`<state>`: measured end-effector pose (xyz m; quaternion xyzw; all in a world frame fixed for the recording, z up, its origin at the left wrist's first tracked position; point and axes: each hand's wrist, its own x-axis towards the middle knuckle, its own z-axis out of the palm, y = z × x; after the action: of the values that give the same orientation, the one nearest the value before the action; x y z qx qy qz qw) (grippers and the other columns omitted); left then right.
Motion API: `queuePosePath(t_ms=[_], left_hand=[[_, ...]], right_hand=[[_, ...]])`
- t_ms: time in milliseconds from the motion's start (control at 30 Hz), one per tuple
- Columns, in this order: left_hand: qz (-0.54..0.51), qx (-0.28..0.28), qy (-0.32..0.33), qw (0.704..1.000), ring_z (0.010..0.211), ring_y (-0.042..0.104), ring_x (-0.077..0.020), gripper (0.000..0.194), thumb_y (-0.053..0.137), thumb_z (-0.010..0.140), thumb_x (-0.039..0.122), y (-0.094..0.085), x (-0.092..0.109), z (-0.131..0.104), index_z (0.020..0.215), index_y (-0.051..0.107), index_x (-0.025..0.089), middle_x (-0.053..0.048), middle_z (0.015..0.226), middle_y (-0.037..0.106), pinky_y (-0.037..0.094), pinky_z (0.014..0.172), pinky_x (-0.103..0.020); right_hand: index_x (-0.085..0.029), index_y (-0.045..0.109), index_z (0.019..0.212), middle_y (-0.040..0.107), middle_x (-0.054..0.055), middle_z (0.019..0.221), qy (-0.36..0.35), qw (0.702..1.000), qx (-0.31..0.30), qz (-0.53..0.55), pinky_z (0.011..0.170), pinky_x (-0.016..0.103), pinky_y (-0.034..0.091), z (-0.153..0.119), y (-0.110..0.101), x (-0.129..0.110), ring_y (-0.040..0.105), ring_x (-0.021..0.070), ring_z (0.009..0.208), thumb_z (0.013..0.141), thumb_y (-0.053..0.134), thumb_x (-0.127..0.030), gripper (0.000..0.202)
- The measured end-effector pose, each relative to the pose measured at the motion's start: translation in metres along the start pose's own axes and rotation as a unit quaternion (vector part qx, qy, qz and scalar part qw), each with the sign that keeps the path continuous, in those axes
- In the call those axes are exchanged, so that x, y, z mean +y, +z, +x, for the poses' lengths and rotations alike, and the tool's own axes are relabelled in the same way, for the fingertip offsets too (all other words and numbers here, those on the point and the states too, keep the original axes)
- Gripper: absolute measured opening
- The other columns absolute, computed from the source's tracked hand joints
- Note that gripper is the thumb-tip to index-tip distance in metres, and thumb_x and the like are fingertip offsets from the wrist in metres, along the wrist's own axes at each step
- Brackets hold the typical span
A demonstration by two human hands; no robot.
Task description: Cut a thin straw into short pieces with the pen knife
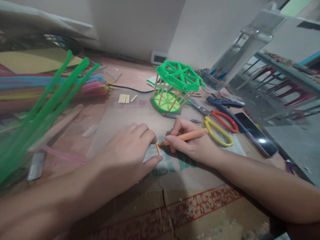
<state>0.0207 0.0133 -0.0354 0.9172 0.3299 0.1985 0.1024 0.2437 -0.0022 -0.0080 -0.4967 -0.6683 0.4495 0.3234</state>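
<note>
While the left hand pinches a short stick between its fingers above the worktop, the right hand has its fingers closed around an orange marker. Beyond stands a green-rimmed frame; scissors and phone lie rightward.

The right hand holds an orange marker, its tip at a small stick in the left hand; red-and-yellow-handled scissors lie beside the right hand.

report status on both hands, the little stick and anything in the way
Left hand: small stick held between thumb and finger. Right hand: orange marker, tip at or near stick. Scissors beyond right hand, not between hands.
</note>
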Motion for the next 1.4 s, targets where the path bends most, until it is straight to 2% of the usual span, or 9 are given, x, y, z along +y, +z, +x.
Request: queuePosePath(t_ms=[267, 533, 733, 967, 1200, 1400], left_hand=[[-0.005, 0.009, 0.011, 1.0, 0.091, 0.061, -0.0289, 0.018, 0.067, 0.092, 0.035, 0.0017, -0.0008, -0.0022, 0.097, 0.063, 0.019, -0.007, 0.095, 0.066, 0.045, 0.081, -0.043], [-0.008, 0.019, 0.003, 1.0, 0.089, 0.058, -0.0278, 0.018, 0.068, 0.094, 0.036, 0.0043, 0.0003, -0.0036, 0.094, 0.061, 0.019, -0.006, 0.093, 0.064, 0.043, 0.078, -0.042], [-0.003, 0.008, 0.01, 1.0, 0.089, 0.058, -0.0274, 0.016, 0.067, 0.093, 0.035, 0.0043, -0.0003, -0.0039, 0.095, 0.06, 0.02, -0.005, 0.092, 0.063, 0.042, 0.079, -0.041], [0.0, 0.019, 0.006, 1.0, 0.089, 0.058, -0.0282, 0.018, 0.066, 0.094, 0.037, 0.0042, 0.0006, -0.0035, 0.094, 0.061, 0.019, -0.005, 0.092, 0.063, 0.043, 0.08, -0.041], [-0.008, 0.013, 0.011, 1.0, 0.09, 0.058, -0.0276, 0.018, 0.07, 0.09, 0.033, 0.004, -0.0006, -0.0036, 0.097, 0.061, 0.019, -0.005, 0.092, 0.062, 0.041, 0.08, -0.04], [-0.025, -0.003, -0.008, 1.0, 0.091, 0.058, -0.0274, 0.018, 0.071, 0.089, 0.032, 0.0044, -0.0007, -0.0027, 0.096, 0.06, 0.02, -0.004, 0.093, 0.061, 0.041, 0.082, -0.04]], right_hand=[[-0.023, 0.052, 0.077, 0.066, -0.002, 0.061, -0.018, 1.0, 0.008, -0.014, 0.049, 0.022, 0.04, -0.0011, 0.0003, 0.0016, 0.056, 0.0115, 0.052, 0.091, 0.079, -0.043, 0.036], [-0.022, 0.051, 0.073, 0.064, -0.002, 0.059, -0.011, 0.998, -0.055, 0.026, 0.044, 0.019, 0.036, -0.0031, -0.0024, 0.0014, 0.054, 0.0101, 0.05, 0.089, 0.081, -0.038, 0.037], [-0.021, 0.053, 0.078, 0.066, -0.002, 0.06, -0.006, 1.0, -0.005, 0.028, 0.047, 0.02, 0.04, -0.0023, 0.0008, 0.0018, 0.056, 0.0107, 0.051, 0.087, 0.083, -0.037, 0.035], [-0.022, 0.053, 0.074, 0.066, -0.001, 0.059, -0.01, 0.999, -0.048, 0.022, 0.044, 0.02, 0.037, -0.0031, -0.0014, 0.0015, 0.054, 0.0104, 0.05, 0.089, 0.081, -0.037, 0.035], [-0.022, 0.053, 0.078, 0.067, 0.0, 0.062, -0.041, 0.999, 0.017, -0.01, 0.05, 0.023, 0.041, 0.0002, 0.0015, 0.0032, 0.058, 0.0127, 0.054, 0.09, 0.078, -0.035, 0.031], [-0.022, 0.053, 0.079, 0.067, -0.001, 0.062, -0.042, 0.999, 0.013, 0.012, 0.051, 0.023, 0.043, 0.001, 0.0011, 0.0045, 0.059, 0.0128, 0.054, 0.091, 0.079, -0.038, 0.032]])
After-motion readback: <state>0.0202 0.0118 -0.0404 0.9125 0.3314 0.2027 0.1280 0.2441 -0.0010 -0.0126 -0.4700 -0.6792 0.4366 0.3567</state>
